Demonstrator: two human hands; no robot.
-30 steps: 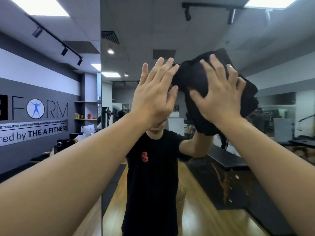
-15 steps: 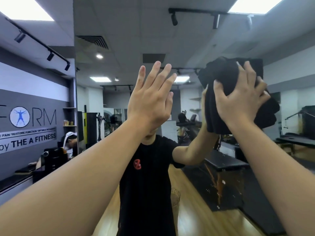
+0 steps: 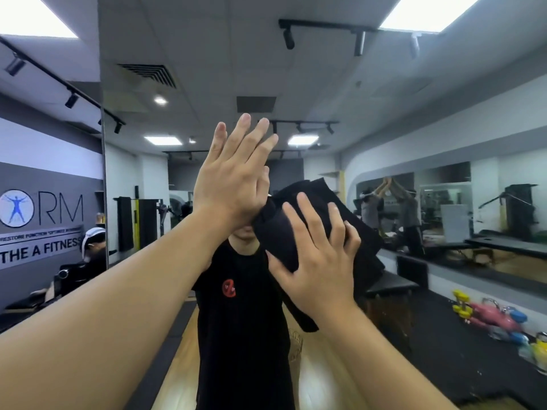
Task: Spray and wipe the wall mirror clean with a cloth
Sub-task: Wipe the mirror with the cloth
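Observation:
The wall mirror [image 3: 325, 84] fills most of the view, its left edge running down at the left. My right hand [image 3: 318, 261] presses a folded black cloth [image 3: 284, 229] flat against the glass at face height. My left hand [image 3: 233, 179] rests flat on the mirror just left of and above the cloth, fingers together and straight, holding nothing. The reflection shows a person in a black T-shirt behind both hands. No spray bottle is in view.
A grey wall with white lettering [image 3: 41, 247] stands left of the mirror's edge. Reflected in the glass are a wooden floor, black benches [image 3: 393, 287] and coloured dumbbells [image 3: 491, 318] at the lower right.
My right hand has carried the cloth from up at the right down and left across the glass, close to my left hand. The view has shifted right along the mirror.

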